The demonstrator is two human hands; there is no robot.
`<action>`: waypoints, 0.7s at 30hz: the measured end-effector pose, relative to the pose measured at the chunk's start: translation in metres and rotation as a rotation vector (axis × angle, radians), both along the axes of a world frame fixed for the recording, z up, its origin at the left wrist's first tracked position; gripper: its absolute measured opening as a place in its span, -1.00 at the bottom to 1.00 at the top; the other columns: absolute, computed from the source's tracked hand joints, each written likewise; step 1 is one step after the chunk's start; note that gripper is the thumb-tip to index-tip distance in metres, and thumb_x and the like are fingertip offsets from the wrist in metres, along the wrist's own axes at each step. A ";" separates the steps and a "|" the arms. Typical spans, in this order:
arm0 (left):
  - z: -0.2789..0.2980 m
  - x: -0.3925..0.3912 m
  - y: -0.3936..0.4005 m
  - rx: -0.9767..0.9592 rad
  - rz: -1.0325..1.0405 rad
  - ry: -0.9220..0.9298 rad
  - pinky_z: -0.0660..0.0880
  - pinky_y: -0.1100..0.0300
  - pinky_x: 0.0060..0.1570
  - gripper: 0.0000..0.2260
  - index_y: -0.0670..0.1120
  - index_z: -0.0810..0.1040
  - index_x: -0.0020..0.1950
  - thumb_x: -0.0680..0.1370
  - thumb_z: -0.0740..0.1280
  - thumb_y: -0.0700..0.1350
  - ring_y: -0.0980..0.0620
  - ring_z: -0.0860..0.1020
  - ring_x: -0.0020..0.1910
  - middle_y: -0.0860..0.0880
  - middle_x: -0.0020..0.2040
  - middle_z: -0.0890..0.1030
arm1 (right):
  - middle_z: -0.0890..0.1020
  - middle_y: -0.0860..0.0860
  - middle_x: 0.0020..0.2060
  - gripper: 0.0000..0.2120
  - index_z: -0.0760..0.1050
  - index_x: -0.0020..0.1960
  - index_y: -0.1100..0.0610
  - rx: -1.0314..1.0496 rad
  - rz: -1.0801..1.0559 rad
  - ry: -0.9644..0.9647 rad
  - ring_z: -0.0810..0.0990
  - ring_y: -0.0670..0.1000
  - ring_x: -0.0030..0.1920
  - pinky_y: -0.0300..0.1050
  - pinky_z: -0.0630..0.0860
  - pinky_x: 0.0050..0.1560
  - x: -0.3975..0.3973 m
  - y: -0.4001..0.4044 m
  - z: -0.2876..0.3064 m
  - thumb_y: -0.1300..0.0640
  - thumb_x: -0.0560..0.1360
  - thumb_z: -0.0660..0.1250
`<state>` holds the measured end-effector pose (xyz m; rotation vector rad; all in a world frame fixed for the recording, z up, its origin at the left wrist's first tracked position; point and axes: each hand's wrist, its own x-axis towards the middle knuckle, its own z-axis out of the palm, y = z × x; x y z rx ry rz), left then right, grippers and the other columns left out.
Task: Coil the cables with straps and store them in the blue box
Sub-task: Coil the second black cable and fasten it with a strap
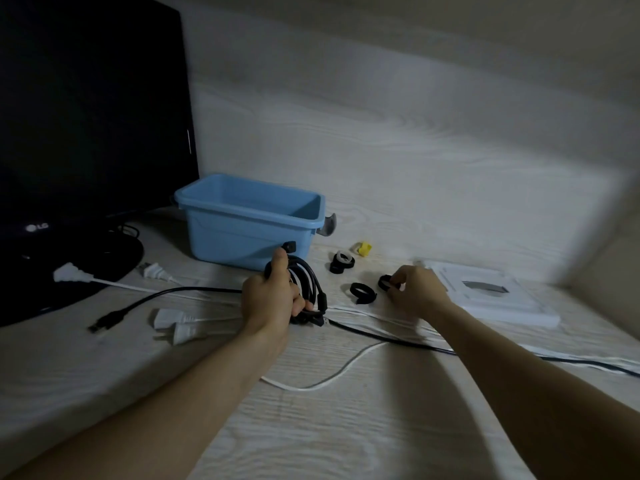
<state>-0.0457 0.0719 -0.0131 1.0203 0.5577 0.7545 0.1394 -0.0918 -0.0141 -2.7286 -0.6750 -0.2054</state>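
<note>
My left hand (270, 296) grips a coiled black cable (310, 284) just in front of the blue box (242, 233). To the right, my right hand (417, 289) pinches a black strap ring (385, 282) on the table. Another black strap (362, 292) lies between my hands. A black and white strap roll (341, 260) and a yellow strap (364, 248) lie behind it. Loose white cables with plugs (173, 323) and a black cable with a USB end (107, 322) trail across the table.
A dark monitor (86, 116) on its stand fills the left back. A white flat device (485, 292) lies at the right, close to my right hand. White plugs (69, 273) rest by the monitor base. A wall runs behind the table.
</note>
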 end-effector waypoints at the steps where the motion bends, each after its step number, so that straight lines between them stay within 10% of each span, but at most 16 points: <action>1: -0.001 0.000 0.000 0.009 0.000 0.006 0.46 0.13 -0.41 -0.59 -0.10 0.31 -0.33 0.62 0.25 0.09 0.06 0.23 -0.64 0.05 -0.60 0.26 | 0.69 0.14 -0.05 -0.82 0.66 0.04 0.17 -0.035 0.019 0.008 0.63 0.16 -0.06 -0.18 0.34 -0.22 0.000 0.003 0.001 0.09 0.52 0.38; 6: -0.004 0.001 0.001 0.014 -0.006 0.001 0.46 0.07 -0.34 -0.60 -0.10 0.31 -0.33 0.61 0.26 0.09 0.06 0.22 -0.63 0.04 -0.60 0.26 | 0.59 0.22 -0.05 -0.71 0.59 -0.01 0.28 -0.104 0.024 0.056 0.54 0.21 0.09 -0.16 0.30 -0.14 -0.002 0.021 0.010 0.05 0.60 0.25; 12: -0.001 0.002 0.003 0.035 0.010 -0.039 0.45 0.09 -0.39 -0.59 -0.12 0.30 -0.34 0.63 0.25 0.05 0.05 0.19 -0.64 0.03 -0.61 0.23 | 0.64 0.23 -0.26 -0.82 0.46 -0.10 0.30 0.519 0.061 0.097 0.65 0.06 -0.38 -0.11 0.56 -0.39 -0.014 0.034 0.023 0.17 0.57 0.26; 18: 0.003 -0.004 -0.003 0.093 -0.067 -0.064 0.44 0.17 -0.48 -0.60 -0.12 0.32 -0.32 0.64 0.23 0.05 0.04 0.20 -0.60 0.02 -0.58 0.22 | 0.55 -0.10 -0.43 -0.78 0.49 -0.18 0.11 0.583 0.317 0.202 0.45 -0.14 -0.50 -0.28 0.37 -0.42 -0.076 0.035 0.042 0.12 0.63 0.26; 21: 0.005 -0.008 -0.011 0.211 -0.162 -0.119 0.33 0.13 -0.45 -0.61 -0.14 0.32 -0.31 0.64 0.22 0.04 0.02 0.19 -0.57 -0.03 -0.54 0.21 | 0.62 0.03 -0.34 -0.77 0.51 -0.11 0.24 0.724 0.478 0.453 0.47 -0.03 -0.53 -0.18 0.43 -0.48 -0.113 0.033 0.033 0.16 0.66 0.20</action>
